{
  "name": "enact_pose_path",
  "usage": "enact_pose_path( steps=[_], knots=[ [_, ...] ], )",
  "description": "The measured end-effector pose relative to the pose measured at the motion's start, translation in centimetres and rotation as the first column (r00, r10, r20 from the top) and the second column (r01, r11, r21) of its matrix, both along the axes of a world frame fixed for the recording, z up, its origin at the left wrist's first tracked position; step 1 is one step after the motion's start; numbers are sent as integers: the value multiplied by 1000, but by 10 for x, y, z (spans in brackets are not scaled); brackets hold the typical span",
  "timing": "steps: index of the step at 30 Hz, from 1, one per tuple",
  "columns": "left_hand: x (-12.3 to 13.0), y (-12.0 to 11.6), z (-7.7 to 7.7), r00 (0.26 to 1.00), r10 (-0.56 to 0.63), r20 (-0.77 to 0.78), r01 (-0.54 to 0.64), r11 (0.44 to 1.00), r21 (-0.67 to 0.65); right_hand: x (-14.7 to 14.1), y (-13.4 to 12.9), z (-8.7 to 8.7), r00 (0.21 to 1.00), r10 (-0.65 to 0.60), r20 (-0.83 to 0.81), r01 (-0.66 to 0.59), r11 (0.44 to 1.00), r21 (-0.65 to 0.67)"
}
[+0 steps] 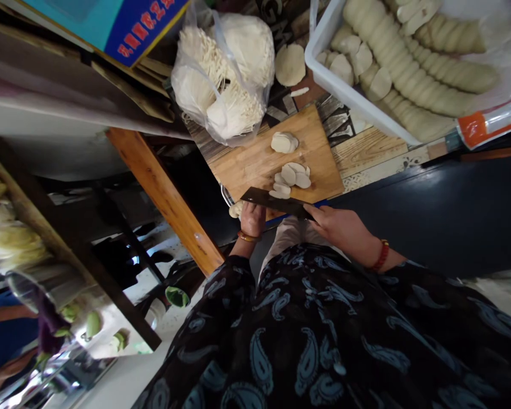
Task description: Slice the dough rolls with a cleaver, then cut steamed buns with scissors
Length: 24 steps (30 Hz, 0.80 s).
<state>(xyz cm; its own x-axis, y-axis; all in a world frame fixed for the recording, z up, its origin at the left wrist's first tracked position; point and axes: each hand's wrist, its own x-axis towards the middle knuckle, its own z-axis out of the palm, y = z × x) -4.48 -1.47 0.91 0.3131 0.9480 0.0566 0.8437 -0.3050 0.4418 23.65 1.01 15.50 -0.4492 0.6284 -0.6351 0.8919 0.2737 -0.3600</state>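
The cutting board lies at the near edge of the surface, its near side close to the person's legs. A strip of blue shows just under that side. Bare wood is left at the board's left end and along its right side. Beyond the right edge a stretch of patterned surface separates it from the white tub. At the far left, room is tighter: the bag of thin white mushrooms crowds the board's far edge.

The cleaver lies across the board's near side, between the person and the pale slices. The right hand is wrapped round its handle. The left hand is bent close against the blade, its fingertips hidden, so whether it pinches anything cannot be told. A pale lump sits just beside it. A neat stack of slices stands farther back on the board.

On the surface past the board lies a round slice; long rows of slices fill the tub. To the left slants an orange wooden beam. Beyond it, a shelf carries a purple eggplant, and another person's arms show at the frame's edge.
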Motion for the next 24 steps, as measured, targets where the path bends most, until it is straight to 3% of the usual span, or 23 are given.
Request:
enact_pose_path(
  steps=[3,7,11,14,16,18,19,21,22,24],
  knots=[
    [-4,-1,-4,1000,25,12,-25,1000,-15,8,-1,2,1000,1,-5,-1,1000,12],
    [-7,0,-4,997,71,21,-66,985,-158,17,-5,-3,999,-3,-37,4,1000,19],
    [-4,4,12,987,149,67,-124,952,-279,20,-6,-8,996,-49,-76,52,998,43],
    [2,15,30,942,261,213,-196,939,-283,18,-6,-9,978,-125,-168,135,990,49],
    [7,28,41,834,411,369,-306,899,-312,16,-4,-8,938,-227,-264,237,972,7],
    [14,46,49,617,561,551,-322,820,-474,13,-2,-6,852,-381,-360,374,923,-91],
    [18,56,53,479,626,615,-261,770,-582,11,-1,-5,797,-464,-388,437,885,-160],
    [26,74,59,229,735,638,-12,657,-753,7,2,-3,680,-623,-387,536,782,-318],
    [30,82,62,149,779,609,132,594,-793,5,3,-2,625,-690,-364,567,722,-396],
    [37,92,67,86,840,535,357,475,-804,1,5,0,528,-790,-311,599,606,-523]
  ],
)
